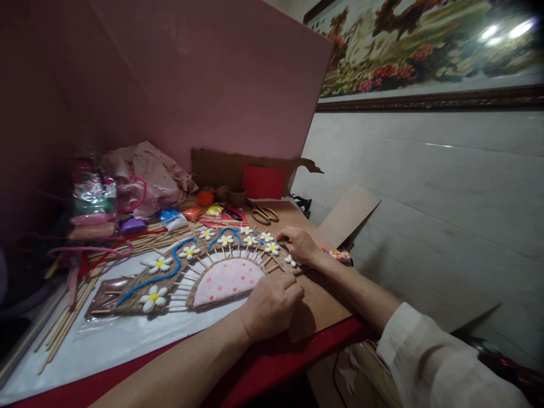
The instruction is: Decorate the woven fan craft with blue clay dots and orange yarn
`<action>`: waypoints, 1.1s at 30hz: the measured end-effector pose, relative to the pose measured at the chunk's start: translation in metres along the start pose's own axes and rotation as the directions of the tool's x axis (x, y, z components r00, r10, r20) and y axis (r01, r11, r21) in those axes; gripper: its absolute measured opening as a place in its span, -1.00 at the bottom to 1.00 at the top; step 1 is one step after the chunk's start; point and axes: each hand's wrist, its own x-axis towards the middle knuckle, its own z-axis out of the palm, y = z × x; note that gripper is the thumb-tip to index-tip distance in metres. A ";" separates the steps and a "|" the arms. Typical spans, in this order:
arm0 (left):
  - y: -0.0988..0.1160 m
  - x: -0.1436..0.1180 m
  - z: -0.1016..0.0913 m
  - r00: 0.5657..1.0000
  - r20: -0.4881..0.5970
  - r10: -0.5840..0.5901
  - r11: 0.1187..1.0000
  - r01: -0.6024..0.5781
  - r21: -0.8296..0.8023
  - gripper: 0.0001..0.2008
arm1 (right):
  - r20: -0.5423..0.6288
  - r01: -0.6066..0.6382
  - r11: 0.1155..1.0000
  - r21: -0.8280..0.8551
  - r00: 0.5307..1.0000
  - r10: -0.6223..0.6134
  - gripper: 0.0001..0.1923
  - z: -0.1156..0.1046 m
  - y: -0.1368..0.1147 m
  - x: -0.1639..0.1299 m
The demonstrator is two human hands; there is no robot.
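Note:
A half-round, fan-shaped craft piece [140,280] of twine and thin wooden sticks lies on the table. White clay flowers [153,298] with yellow centres and a wavy blue strip [159,279] decorate its band. Its inner half-circle [229,280] is pink cloth with red dots. My left hand [272,306] is closed at the fan's near right edge, its fingertips turned away from view. Over the right end of the band, beside the small flowers, my right hand [300,245] has its fingers pinched together. Whatever either hand holds is too small or hidden to make out.
Gold-handled scissors [264,214] lie behind the fan. Bags of coloured clay [132,226], loose sticks [63,326] and crumpled pink cloth [147,175] crowd the left and back. A red card [263,182] leans at the rear, and a brown board [325,309] lies under the right side.

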 end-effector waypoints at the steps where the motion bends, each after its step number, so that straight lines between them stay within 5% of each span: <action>1: 0.000 0.000 0.000 1.000 0.000 -0.001 1.000 0.001 0.000 -0.81 | 0.009 0.007 1.000 -0.008 1.000 -0.007 -0.82 -0.001 0.000 -0.001; 11: 0.001 0.000 0.000 1.000 0.022 -0.012 1.000 0.011 0.020 -0.82 | 0.102 0.045 0.998 -0.052 0.994 -0.040 -0.64 -0.005 -0.003 -0.012; 33: 0.000 0.000 0.000 1.000 0.012 -0.005 1.000 0.005 0.015 -0.81 | 0.129 0.032 0.997 -0.066 0.991 -0.023 -0.58 -0.010 -0.002 -0.012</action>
